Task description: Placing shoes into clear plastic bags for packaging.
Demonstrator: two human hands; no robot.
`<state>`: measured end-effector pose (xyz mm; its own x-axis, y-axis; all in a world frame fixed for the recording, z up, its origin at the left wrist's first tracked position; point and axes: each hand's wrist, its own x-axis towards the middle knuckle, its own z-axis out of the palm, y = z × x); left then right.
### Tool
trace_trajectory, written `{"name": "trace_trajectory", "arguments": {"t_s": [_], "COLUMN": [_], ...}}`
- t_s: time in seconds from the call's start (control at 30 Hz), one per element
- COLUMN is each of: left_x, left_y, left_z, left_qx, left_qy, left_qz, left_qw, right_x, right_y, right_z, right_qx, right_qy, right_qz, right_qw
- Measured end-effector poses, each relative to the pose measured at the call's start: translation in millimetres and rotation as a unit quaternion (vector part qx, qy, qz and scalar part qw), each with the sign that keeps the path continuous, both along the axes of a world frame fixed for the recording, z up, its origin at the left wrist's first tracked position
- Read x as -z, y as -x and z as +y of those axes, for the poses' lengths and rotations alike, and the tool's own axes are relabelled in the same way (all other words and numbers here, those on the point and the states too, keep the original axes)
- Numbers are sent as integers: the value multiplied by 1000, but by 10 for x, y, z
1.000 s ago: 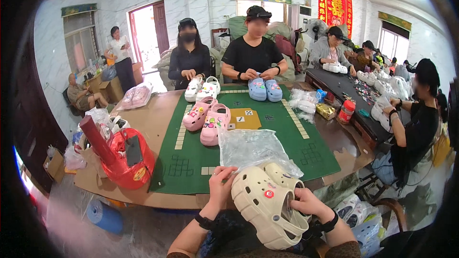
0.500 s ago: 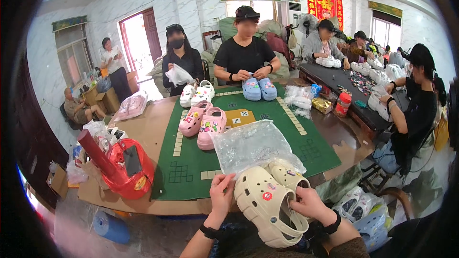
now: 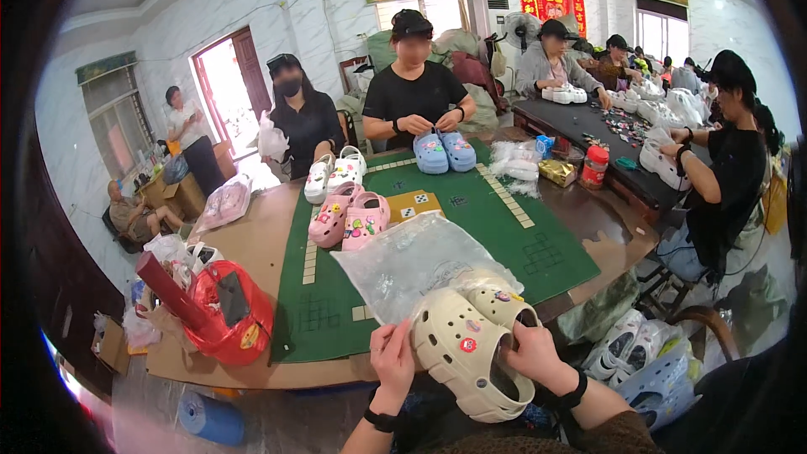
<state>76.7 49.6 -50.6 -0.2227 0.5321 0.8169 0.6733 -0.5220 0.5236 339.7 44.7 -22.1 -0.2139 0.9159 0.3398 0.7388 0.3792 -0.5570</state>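
A pair of cream clogs with small charms, the near clog (image 3: 445,340) and the far clog (image 3: 486,296), is held over the table's front edge, toes pointing away from me. My right hand (image 3: 535,356) grips them at their foot openings, fingers partly inside. My left hand (image 3: 392,360) is closed in a pinch on the edge of a clear plastic bag (image 3: 412,265), beside the near clog. Spread on the green mat, the bag reaches the clogs' toes. Whether the toes are inside it, I cannot tell.
Pink clogs (image 3: 363,220) and white clogs (image 3: 345,170) stand beyond the bag on the green mat (image 3: 538,261). A red-wrapped container (image 3: 244,332) with a phone is at left. Across the table, a person handles blue clogs (image 3: 444,151). A red-lidded jar (image 3: 594,166) stands at right.
The bag has shifted left, its far corner now nearer the pink clogs. The heel strap no longer shows behind the near clog. A masked person's hand has come down to the white clogs.
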Motion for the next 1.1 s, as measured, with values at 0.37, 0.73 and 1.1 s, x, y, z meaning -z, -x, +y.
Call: {"name": "trace_trajectory", "arguments": {"t_s": [0.37, 0.73, 1.1], "left_x": [-203, -241, -103], "left_y": [7, 107, 221], "left_z": [64, -22, 250], "left_qx": [29, 113, 42], "left_qy": [59, 55, 111], "left_qz": [-18, 109, 3], "left_qw": [998, 986, 993], "right_x": [105, 127, -12], "right_y": [326, 359, 690], "right_z": [-1, 241, 411], "right_qx": [15, 30, -4], "right_qy": [-21, -1, -42], "right_qz": [-31, 88, -27], "right_qw": [999, 996, 999]}}
